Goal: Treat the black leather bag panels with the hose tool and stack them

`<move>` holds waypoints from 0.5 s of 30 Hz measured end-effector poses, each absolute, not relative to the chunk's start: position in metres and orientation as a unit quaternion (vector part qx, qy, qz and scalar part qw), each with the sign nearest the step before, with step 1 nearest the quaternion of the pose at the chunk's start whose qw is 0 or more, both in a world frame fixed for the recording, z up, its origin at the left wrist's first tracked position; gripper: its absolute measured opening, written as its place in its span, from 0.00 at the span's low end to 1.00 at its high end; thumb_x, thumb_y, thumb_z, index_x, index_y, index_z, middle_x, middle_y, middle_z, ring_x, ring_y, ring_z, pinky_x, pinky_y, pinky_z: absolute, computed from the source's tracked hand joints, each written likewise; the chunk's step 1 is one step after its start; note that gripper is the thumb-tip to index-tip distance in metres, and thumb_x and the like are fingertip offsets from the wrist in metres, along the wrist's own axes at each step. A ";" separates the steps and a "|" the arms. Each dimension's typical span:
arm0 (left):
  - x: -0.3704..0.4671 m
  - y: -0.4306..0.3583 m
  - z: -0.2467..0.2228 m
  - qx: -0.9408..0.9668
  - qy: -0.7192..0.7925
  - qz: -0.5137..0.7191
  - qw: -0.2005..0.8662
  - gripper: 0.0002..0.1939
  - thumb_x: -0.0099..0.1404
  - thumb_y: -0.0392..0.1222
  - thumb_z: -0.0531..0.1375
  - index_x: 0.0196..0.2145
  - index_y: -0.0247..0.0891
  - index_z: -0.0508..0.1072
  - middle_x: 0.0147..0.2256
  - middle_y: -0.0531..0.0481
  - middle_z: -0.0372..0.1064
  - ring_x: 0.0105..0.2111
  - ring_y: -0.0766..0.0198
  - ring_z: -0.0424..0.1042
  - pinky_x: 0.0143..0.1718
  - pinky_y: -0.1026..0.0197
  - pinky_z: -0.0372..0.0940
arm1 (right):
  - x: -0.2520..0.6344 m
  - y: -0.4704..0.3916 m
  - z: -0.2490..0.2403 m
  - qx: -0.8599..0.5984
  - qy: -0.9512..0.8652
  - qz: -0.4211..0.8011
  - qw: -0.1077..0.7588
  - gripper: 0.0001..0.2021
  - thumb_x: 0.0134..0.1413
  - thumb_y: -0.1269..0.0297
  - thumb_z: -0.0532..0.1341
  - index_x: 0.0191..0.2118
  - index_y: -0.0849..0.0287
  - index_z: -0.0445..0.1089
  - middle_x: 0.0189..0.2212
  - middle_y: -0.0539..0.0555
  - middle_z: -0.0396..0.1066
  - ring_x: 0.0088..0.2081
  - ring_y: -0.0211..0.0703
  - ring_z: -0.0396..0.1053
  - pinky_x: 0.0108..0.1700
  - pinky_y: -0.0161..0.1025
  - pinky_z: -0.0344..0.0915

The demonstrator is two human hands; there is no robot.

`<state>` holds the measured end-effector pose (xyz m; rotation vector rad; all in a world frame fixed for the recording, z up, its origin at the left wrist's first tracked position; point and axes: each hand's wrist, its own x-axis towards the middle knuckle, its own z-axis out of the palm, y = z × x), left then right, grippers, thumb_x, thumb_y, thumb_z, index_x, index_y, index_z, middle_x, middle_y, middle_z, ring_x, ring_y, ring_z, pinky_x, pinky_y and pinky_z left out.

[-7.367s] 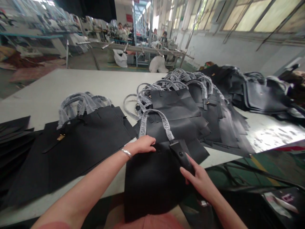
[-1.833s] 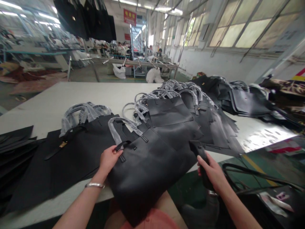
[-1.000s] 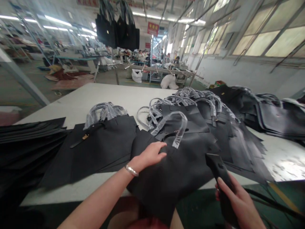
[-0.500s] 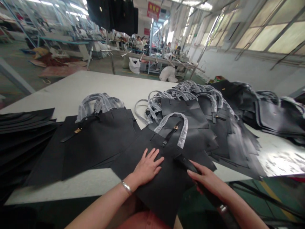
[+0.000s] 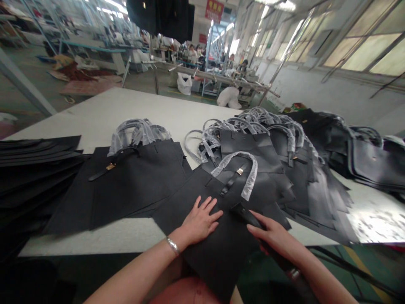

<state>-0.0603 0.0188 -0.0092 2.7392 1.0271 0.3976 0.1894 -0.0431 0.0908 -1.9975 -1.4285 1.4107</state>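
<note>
My left hand (image 5: 202,219) lies flat, fingers spread, on a black bag panel (image 5: 218,257) that hangs over the table's front edge. My right hand (image 5: 268,232) is closed around a black hand-held tool (image 5: 248,216) with a broad, flat head. Its exact kind is unclear, and the palm hides part of its body. The head touches or hovers just over the panel, below one end of a plastic-wrapped handle (image 5: 251,181). A black strap (image 5: 230,183) with a gold buckle (image 5: 239,171) lies inside the handle's arch.
Overlapping black bag panels (image 5: 136,181) with wrapped handles lie left of centre. Folded black pieces (image 5: 31,169) are stacked at the far left. More handled panels (image 5: 303,190) pile up on the right of the white table (image 5: 95,107). Black pieces (image 5: 161,19) hang overhead.
The view has shifted slightly, so the scene sits a little farther right. Both hands keep nearly the same places on the panel; the tool's head stays near the handle's end.
</note>
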 end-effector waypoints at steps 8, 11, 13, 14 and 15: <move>-0.054 -0.011 -0.008 0.912 0.370 0.140 0.111 0.23 0.70 0.54 0.52 0.60 0.52 0.62 0.64 0.45 0.52 0.65 0.47 0.48 0.62 0.33 0.41 | 0.168 -0.020 0.095 -0.689 -0.545 0.441 0.183 0.33 0.55 0.50 0.59 0.65 0.54 0.57 0.18 0.44 0.67 0.19 0.39 0.68 0.22 0.33 0.63; -0.055 -0.015 -0.004 0.907 0.373 0.147 0.129 0.22 0.70 0.54 0.51 0.60 0.51 0.63 0.63 0.45 0.54 0.63 0.49 0.51 0.62 0.34 0.42 | 0.168 -0.016 0.094 -0.665 -0.534 0.507 0.124 0.31 0.56 0.52 0.58 0.64 0.56 0.58 0.18 0.44 0.65 0.16 0.37 0.65 0.18 0.32 0.60; -0.056 -0.014 -0.002 0.907 0.365 0.152 0.141 0.22 0.70 0.54 0.52 0.60 0.51 0.63 0.62 0.44 0.55 0.62 0.50 0.53 0.62 0.35 0.42 | 0.166 -0.013 0.093 -0.659 -0.527 0.525 0.110 0.30 0.57 0.53 0.57 0.63 0.56 0.58 0.18 0.43 0.63 0.16 0.36 0.65 0.16 0.31 0.60; -0.056 -0.014 -0.001 0.907 0.363 0.154 0.144 0.22 0.70 0.54 0.52 0.59 0.51 0.63 0.62 0.44 0.55 0.62 0.50 0.53 0.62 0.35 0.41 | 0.163 -0.011 0.092 -0.658 -0.528 0.526 0.109 0.29 0.57 0.53 0.58 0.63 0.56 0.58 0.18 0.43 0.63 0.16 0.36 0.65 0.16 0.31 0.60; -0.057 -0.013 -0.001 0.907 0.363 0.157 0.147 0.22 0.70 0.53 0.53 0.59 0.51 0.63 0.62 0.44 0.55 0.62 0.50 0.54 0.62 0.35 0.41 | 0.160 -0.008 0.091 -0.658 -0.529 0.524 0.112 0.29 0.57 0.53 0.58 0.63 0.55 0.59 0.19 0.44 0.63 0.16 0.36 0.65 0.17 0.31 0.60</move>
